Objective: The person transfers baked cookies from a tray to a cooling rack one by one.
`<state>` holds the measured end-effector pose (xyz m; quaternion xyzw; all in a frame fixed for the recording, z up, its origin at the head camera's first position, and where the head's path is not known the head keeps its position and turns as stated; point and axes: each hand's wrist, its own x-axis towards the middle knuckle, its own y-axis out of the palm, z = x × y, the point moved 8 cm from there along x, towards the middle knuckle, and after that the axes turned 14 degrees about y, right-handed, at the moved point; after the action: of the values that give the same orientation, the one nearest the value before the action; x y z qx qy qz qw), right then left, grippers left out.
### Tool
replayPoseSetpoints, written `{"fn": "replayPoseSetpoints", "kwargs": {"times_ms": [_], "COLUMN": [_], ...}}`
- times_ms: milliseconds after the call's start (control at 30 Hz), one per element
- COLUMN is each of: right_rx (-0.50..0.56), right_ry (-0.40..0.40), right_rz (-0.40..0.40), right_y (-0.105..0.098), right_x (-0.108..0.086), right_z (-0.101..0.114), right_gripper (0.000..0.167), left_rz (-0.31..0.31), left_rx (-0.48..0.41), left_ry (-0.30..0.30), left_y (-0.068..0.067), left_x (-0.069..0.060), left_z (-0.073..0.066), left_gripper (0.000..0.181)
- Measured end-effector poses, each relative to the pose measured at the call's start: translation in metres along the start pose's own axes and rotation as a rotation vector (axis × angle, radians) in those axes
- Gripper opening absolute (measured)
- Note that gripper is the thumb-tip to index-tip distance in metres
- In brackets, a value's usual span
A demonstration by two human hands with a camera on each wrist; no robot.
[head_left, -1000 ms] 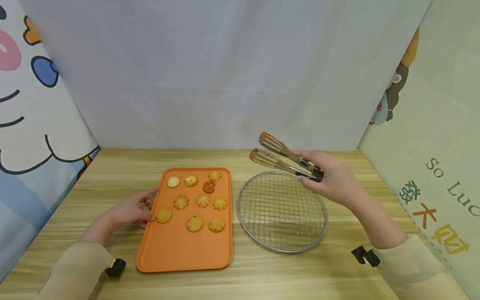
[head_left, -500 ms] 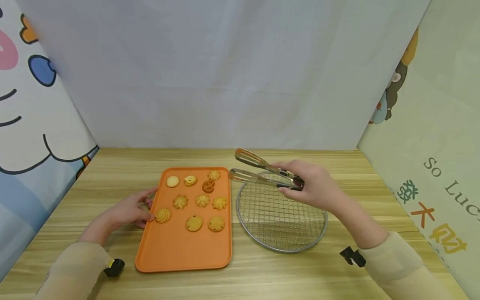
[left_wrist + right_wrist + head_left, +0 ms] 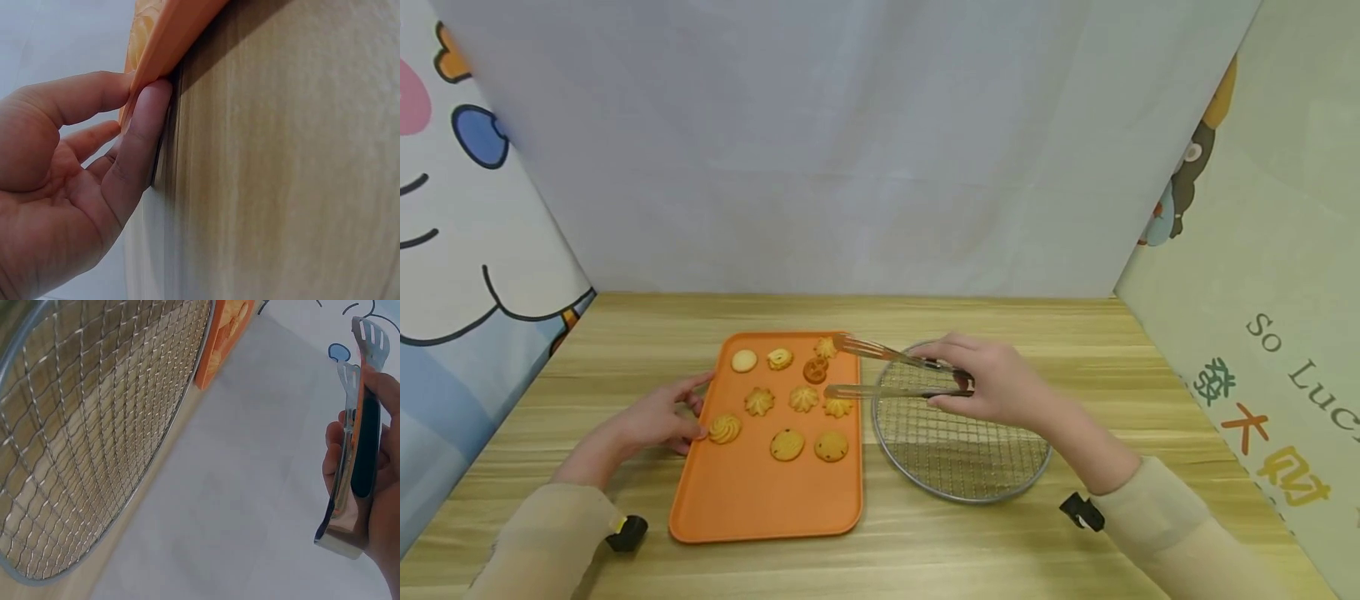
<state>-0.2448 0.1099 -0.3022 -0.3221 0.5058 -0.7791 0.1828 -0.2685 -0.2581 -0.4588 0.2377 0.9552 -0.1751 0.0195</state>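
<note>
My left hand (image 3: 658, 419) pinches the left rim of an orange tray (image 3: 760, 504). In the left wrist view the thumb lies on the rim and a finger is tucked under it. Several cookies sit on the tray, among them a swirl cookie (image 3: 725, 429) by my left thumb and a pretzel-shaped one (image 3: 816, 370). My right hand (image 3: 1000, 385) grips metal tongs (image 3: 895, 391) with dark handle grips. The tongs' arms are spread, their tips over the tray's right side near two star-shaped cookies, partly covering them. Whether the tips touch a cookie, I cannot tell.
A round wire rack (image 3: 970, 467) lies right of the tray, beneath my right hand and the tongs. Both rest on a wood-grain table (image 3: 1097, 350). A pale cloth (image 3: 850, 150) hangs behind, with printed panels at either side.
My right hand has carried the spread tongs leftward and down, from above the rack to over the tray's right side. The left hand stays at the tray's rim.
</note>
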Motion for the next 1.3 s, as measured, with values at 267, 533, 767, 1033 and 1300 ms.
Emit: {"fn": "replayPoseSetpoints", "kwargs": {"times_ms": [267, 533, 767, 1033, 1300], "right_rx": [0.006, -0.028, -0.064, -0.119, -0.158], "right_ry": [-0.067, -0.062, -0.018, 0.014, 0.029], "right_rz": [0.036, 0.139, 0.207, 0.275, 0.319], "right_y": [0.021, 0.042, 0.060, 0.078, 0.087], "right_x": [-0.001, -0.002, -0.001, 0.000, 0.001], "right_z": [0.006, 0.006, 0.001, -0.005, -0.006], "right_gripper": [0.050, 0.047, 0.045, 0.044, 0.042], "left_rz": [0.007, 0.010, 0.004, 0.006, 0.005], "left_rx": [0.004, -0.005, -0.012, -0.029, -0.027], "left_ry": [0.006, 0.003, 0.004, -0.002, -0.009], "left_y": [0.000, 0.000, 0.000, 0.002, 0.002], "left_x": [0.001, -0.001, -0.001, -0.002, -0.003], "left_z": [0.000, 0.002, 0.000, -0.003, -0.004], "left_gripper": [0.092, 0.091, 0.091, 0.091, 0.090]}}
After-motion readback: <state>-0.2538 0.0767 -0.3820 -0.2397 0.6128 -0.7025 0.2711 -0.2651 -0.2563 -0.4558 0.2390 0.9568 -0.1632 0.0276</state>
